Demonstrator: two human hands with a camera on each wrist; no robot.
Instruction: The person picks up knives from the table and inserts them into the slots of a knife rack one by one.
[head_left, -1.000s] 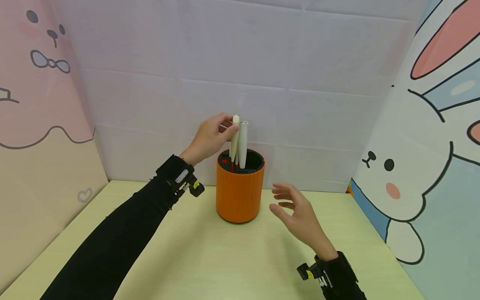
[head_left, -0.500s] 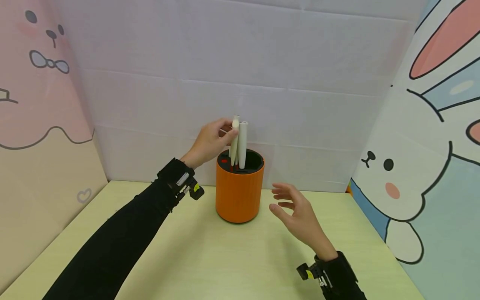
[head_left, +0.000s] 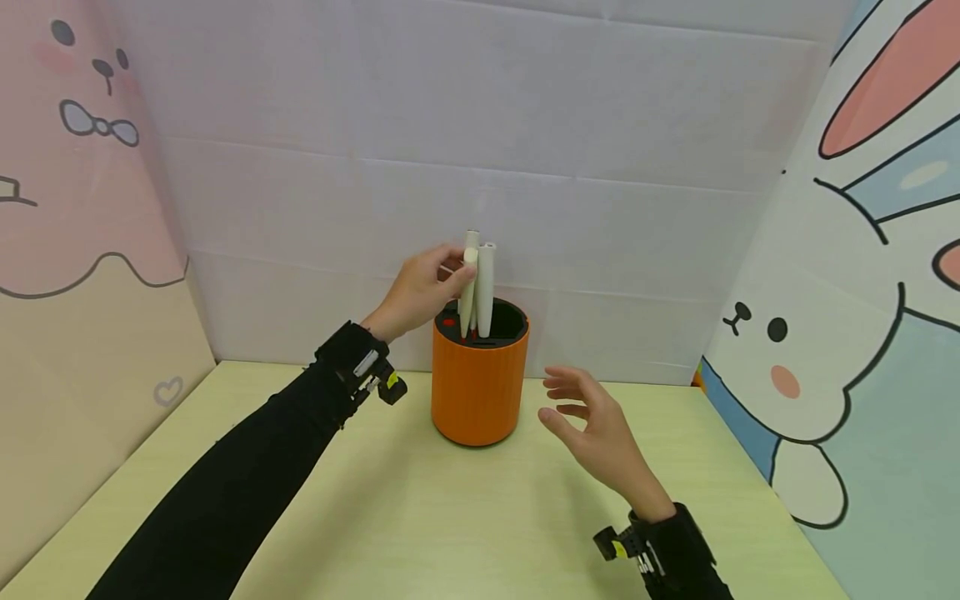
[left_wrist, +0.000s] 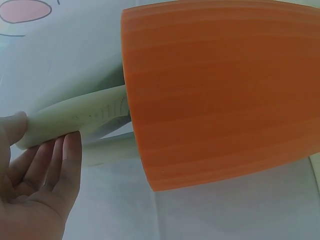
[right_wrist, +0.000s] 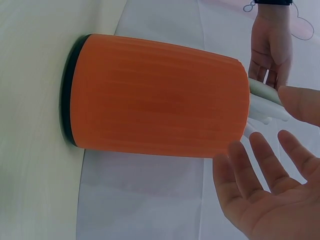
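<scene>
An orange knife holder (head_left: 477,392) with a black slotted top stands on the table. My left hand (head_left: 420,290) pinches the cream handle of a knife (head_left: 468,300) between thumb and fingers; its lower end meets the holder's top. The left wrist view shows the thumb at the tip of this handle (left_wrist: 75,112) and the fingertips beneath it. Other pale handles (head_left: 486,287) rise close beside it from the holder, and their blades are hidden inside. My right hand (head_left: 600,433), fingers spread and slightly bent, hovers apart to the right of the holder, holding nothing.
The pale yellow table (head_left: 450,525) extends in front of the holder. Close behind it hangs a white cloth backdrop (head_left: 622,267). Printed cartoon panels border the left and right sides.
My left hand has moved down a little, lowering the knife; the red strip under its handle has mostly gone from sight. Another handle's top now shows behind it. My right hand stays put.
</scene>
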